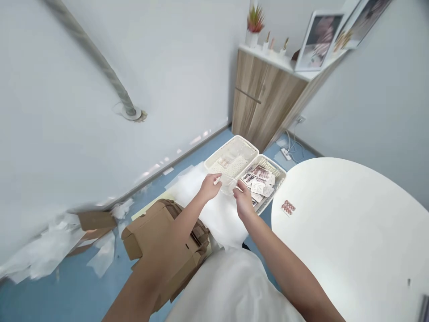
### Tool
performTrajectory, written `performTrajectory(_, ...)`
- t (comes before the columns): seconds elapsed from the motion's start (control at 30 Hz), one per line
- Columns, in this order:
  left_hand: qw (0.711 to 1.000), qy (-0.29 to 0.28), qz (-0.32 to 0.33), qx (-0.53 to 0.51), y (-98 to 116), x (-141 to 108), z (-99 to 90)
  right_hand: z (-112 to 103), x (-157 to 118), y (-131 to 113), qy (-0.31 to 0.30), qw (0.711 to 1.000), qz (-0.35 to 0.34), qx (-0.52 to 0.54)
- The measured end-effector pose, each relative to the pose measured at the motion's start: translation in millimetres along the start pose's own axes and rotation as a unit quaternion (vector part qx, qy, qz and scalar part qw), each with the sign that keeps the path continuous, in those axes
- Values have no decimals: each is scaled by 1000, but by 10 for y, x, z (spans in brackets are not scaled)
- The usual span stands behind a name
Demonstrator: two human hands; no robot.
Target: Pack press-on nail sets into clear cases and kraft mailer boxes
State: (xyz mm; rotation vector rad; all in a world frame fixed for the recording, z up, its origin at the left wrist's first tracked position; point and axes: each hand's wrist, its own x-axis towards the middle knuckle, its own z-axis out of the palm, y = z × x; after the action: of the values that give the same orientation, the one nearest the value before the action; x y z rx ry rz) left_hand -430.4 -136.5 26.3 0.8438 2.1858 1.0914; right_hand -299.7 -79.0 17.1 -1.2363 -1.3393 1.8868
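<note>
At ten o'clock from your right hand, your left hand pinches clear plastic that your right fingertips also pinch.

Clear plastic piece, see-through, box or pouch hard to tell; held at both sides, at near corner of pale left basket, beside left edge of pale right basket. Left basket perforated, few flat packs inside. Right basket perforated, piled with loose printed cards, overlapping at angles.
</note>
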Motion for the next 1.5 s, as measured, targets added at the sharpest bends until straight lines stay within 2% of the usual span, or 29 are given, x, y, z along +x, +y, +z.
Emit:
performTrajectory(0.1,997,-28,22,-70,32,-400,-11,-130,-476,-78,6,1000,-7,11)
performTrajectory(0.27,986,-82,67,-125,62,-885,109,-422,-1082,32,40,999,-13,18)
performTrajectory(0.43,976,-145,90,-136,184,-1246,387,-835,-1476,120,88,995,-41,35)
performTrajectory(0.63,939,-271,96,-189,456,-1626,827,-1421,-1799,154,173,980,-74,61)
performTrajectory(0.73,924,-303,64,-225,610,-1799,1096,-1766,-1969,184,193,972,-74,110)
performTrajectory(0.8,916,-317,8,-244,704,-1908,1293,-2005,-2095,200,198,968,-70,139)
performTrajectory(0.87,897,-357,-52,-255,792,-2007,1499,-2242,-2222,211,204,965,-63,155)
performTrajectory(0.93,870,-410,-85,-260,881,-2092,1711,-2469,-2335,219,216,961,-58,160)
performTrajectory(1.0,855,-442,-79,-259,971,-2160,1924,-2685,-2423,227,230,959,-55,158)
performTrajectory(1.07,856,-450,-56,-247,1065,-2210,2127,-2893,-2481,234,235,958,-57,154)
performTrajectory(1.17,863,-454,-15,-221,1211,-2245,2379,-3202,-2521,227,209,968,-61,127)
performTrajectory(1.3,865,-468,66,-169,1420,-2250,2604,-3574,-2512,146,179,982,-52,0)
performTrajectory(1.4,854,-489,138,-112,1564,-2259,2742,-3765,-2468,69,135,987,-55,-64)
performTrajectory(1.5,857,-483,152,-97,1656,-2283,2882,-3864,-2413,55,116,989,-58,-76)
